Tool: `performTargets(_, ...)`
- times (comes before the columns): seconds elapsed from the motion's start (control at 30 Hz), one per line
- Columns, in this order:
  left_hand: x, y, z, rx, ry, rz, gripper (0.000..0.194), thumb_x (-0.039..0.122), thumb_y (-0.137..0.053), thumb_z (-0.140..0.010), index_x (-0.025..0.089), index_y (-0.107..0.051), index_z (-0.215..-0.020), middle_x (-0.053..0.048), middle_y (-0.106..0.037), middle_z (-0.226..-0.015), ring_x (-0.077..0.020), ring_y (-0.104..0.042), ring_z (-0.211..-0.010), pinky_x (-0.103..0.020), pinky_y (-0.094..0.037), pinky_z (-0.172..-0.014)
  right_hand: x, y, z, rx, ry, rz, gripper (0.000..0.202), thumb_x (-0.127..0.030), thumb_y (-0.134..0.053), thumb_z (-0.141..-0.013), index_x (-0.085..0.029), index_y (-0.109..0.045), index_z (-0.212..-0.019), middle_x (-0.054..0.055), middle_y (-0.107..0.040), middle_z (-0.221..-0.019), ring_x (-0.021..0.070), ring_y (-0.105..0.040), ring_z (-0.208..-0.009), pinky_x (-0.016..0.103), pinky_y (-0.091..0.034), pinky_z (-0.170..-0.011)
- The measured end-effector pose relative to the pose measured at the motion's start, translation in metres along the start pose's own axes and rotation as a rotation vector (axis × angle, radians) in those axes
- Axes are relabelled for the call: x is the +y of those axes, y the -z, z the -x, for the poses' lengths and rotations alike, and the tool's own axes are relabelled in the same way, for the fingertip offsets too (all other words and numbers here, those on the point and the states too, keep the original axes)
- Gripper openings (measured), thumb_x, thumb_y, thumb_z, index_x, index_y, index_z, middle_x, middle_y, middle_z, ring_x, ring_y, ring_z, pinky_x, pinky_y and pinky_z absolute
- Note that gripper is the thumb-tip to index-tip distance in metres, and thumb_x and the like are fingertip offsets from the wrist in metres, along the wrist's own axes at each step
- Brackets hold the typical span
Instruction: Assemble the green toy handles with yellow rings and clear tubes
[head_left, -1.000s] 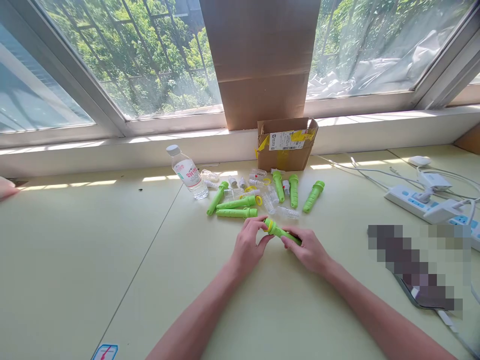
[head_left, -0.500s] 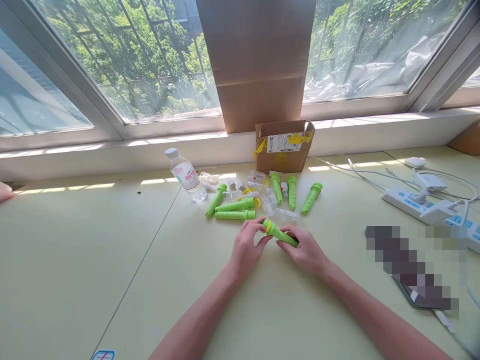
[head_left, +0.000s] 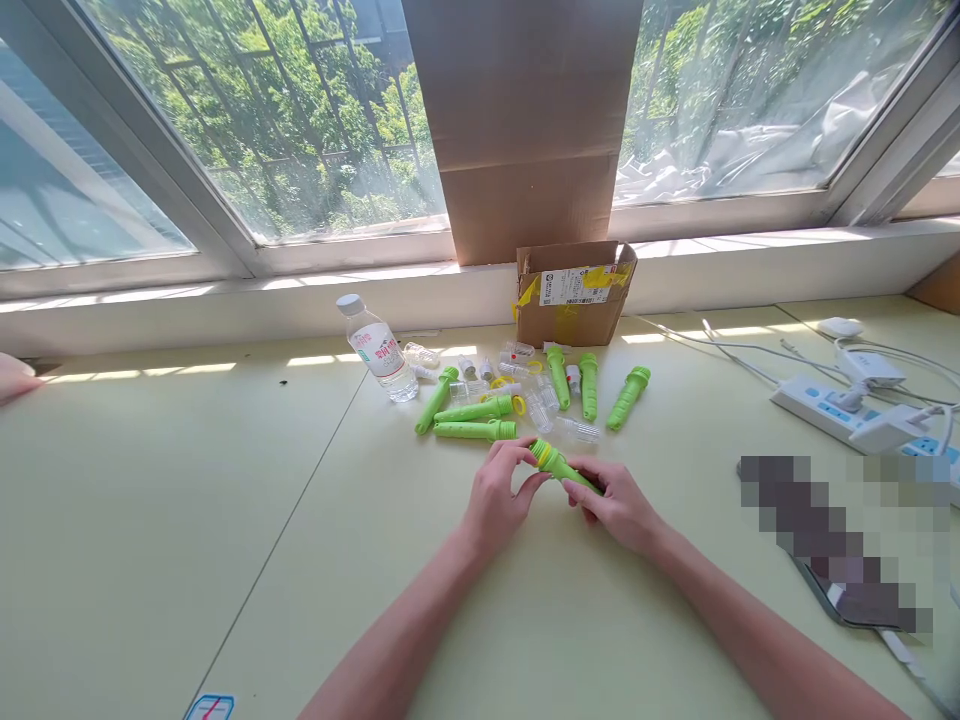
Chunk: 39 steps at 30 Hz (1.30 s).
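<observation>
Green tube (head_left: 561, 467) slants over surface (head_left: 562, 610); left hand (head_left: 495, 495), fingers pinching threaded far-left end by yellow ring (head_left: 544, 456); right hand (head_left: 621, 508), fingers wrapped around shaft, near right.

Showing lime green along the held tube (head_left: 562, 468), with a yellow band (head_left: 544, 456) near the threads. Repeating that green on the loose tubes (head_left: 589, 388) and that yellow on the loose rings (head_left: 523, 408). Glinting colourless in the clear pieces (head_left: 580, 431). Pairing a white cap (head_left: 349, 304) on the bottle (head_left: 403, 387) with a wrapper (head_left: 379, 349) lettered in pinkish red. Displaying plain brown on the carton (head_left: 538, 324), with yellow tape (head_left: 566, 324) and a white, black-printed label (head_left: 562, 287). Mixing white and pale blue on the power strip (head_left: 814, 407). Spreading pale yellowish green over the tabletop (head_left: 180, 500), streaked by sunlight at the far edge. Edging the white sticker (head_left: 212, 709) in blue, around a red stroke
</observation>
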<state>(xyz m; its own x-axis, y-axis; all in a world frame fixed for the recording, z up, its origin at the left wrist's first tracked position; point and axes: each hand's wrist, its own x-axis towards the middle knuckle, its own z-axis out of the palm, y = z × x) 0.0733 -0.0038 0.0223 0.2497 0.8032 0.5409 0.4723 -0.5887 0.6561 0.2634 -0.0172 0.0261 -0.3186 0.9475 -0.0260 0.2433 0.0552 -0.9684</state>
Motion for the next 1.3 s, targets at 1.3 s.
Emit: performTargets(1.3,-0.004,0.0,0.0,0.083,-0.086,-0.022,0.015,0.012,-0.061,-0.08,0.02,-0.054,-0.091,-0.008,-0.064,-0.112,-0.0193,-0.058,-0.104,-0.038,-0.05,-0.085,-0.001,-0.009,-0.002,0.213,0.118,0.26,0.027,-0.036,-0.06,-0.08,-0.021,-0.059,-0.102,0.001,-0.061,-0.076,0.0163,-0.054,-0.065,0.029,-0.043,-0.059)
